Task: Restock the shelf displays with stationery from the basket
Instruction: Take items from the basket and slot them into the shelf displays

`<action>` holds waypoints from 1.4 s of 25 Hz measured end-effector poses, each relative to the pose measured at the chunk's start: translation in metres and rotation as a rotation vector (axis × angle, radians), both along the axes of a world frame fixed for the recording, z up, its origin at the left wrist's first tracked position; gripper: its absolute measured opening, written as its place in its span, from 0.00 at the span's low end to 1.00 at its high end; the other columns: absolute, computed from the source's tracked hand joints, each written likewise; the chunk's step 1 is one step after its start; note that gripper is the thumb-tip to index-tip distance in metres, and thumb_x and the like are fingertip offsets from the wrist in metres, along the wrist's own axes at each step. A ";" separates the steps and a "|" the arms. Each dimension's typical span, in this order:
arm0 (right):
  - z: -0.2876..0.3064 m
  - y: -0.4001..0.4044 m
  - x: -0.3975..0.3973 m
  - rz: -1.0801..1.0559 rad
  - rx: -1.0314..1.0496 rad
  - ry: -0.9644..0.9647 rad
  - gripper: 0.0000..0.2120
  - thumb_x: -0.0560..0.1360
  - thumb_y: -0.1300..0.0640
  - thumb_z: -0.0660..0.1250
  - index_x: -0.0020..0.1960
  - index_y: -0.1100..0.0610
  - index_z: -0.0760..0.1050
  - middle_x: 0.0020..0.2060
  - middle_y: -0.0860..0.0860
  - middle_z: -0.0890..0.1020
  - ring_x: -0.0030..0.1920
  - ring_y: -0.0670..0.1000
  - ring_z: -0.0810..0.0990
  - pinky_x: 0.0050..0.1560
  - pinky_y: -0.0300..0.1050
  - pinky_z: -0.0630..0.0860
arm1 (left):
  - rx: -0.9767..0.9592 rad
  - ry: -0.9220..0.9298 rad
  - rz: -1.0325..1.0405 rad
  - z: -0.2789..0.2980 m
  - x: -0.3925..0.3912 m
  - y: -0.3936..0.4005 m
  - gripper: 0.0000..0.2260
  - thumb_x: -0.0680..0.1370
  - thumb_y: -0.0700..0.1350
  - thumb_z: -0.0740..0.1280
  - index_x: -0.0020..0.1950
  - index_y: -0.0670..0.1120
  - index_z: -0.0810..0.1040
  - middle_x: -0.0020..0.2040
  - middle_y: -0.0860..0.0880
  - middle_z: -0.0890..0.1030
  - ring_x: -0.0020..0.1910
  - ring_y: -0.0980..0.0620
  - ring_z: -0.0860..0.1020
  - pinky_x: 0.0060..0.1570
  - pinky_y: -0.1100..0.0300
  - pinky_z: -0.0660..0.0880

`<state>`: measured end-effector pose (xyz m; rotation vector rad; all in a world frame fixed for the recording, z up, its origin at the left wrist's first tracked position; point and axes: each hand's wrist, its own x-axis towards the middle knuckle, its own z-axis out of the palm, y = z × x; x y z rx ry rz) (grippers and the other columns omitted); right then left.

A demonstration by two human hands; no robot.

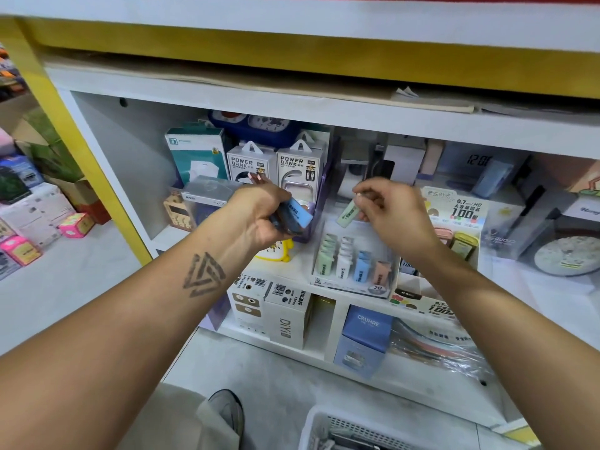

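My left hand (264, 212) grips a small bunch of lead refill cases; a blue case (300, 213) sticks out of the fist toward the right. My right hand (388, 211) pinches one pale green case (348, 213) by its top end, holding it tilted above a clear display tray (354, 285). That tray stands on the shelf and holds rows of green, white, blue and peach cases. The white basket (316, 427) sits on the floor at the bottom edge, with dark items inside.
Power bank boxes (274, 165) stand behind my left hand. A 0.7 HB lead display (461, 211) is right of the tray. DIY boxes (285, 319) and a blue CRUHRE box (367, 332) fill the lower shelf. My shoe (227, 409) is beside the basket.
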<state>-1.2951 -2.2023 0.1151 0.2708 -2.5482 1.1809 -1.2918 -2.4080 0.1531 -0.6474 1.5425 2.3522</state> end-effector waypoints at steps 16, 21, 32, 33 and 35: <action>-0.030 -0.018 -0.008 0.131 0.553 -0.058 0.08 0.81 0.57 0.65 0.54 0.51 0.82 0.48 0.51 0.85 0.48 0.54 0.81 0.52 0.52 0.79 | -0.108 0.005 -0.183 -0.006 -0.001 0.001 0.08 0.82 0.33 0.58 0.45 0.40 0.72 0.41 0.43 0.78 0.39 0.46 0.79 0.39 0.45 0.75; -0.013 -0.025 0.000 0.112 0.162 -0.193 0.12 0.82 0.57 0.63 0.60 0.45 0.81 0.52 0.46 0.84 0.48 0.50 0.84 0.51 0.48 0.81 | -0.120 0.028 -0.238 -0.007 -0.001 0.007 0.07 0.81 0.32 0.58 0.46 0.40 0.73 0.42 0.40 0.80 0.48 0.42 0.80 0.54 0.40 0.74; 0.022 0.016 0.030 0.291 -0.208 -0.376 0.27 0.73 0.65 0.75 0.70 0.52 0.75 0.50 0.53 0.86 0.48 0.57 0.87 0.51 0.53 0.84 | -0.119 0.122 -0.386 -0.002 0.007 0.046 0.07 0.80 0.30 0.60 0.49 0.40 0.75 0.46 0.38 0.81 0.50 0.38 0.81 0.53 0.37 0.76; 0.023 0.020 0.031 0.285 -0.220 -0.363 0.24 0.73 0.67 0.75 0.67 0.53 0.77 0.50 0.54 0.85 0.46 0.57 0.87 0.49 0.53 0.84 | -0.100 0.117 -0.401 -0.002 0.008 0.047 0.07 0.80 0.31 0.60 0.49 0.39 0.75 0.46 0.37 0.82 0.52 0.37 0.81 0.53 0.37 0.77; 0.026 0.026 0.033 0.244 -0.259 -0.325 0.17 0.72 0.68 0.75 0.58 0.55 0.80 0.48 0.58 0.84 0.44 0.58 0.86 0.42 0.49 0.83 | -0.071 0.099 -0.411 -0.001 0.009 0.049 0.06 0.80 0.32 0.60 0.49 0.37 0.75 0.46 0.36 0.82 0.56 0.35 0.81 0.52 0.38 0.78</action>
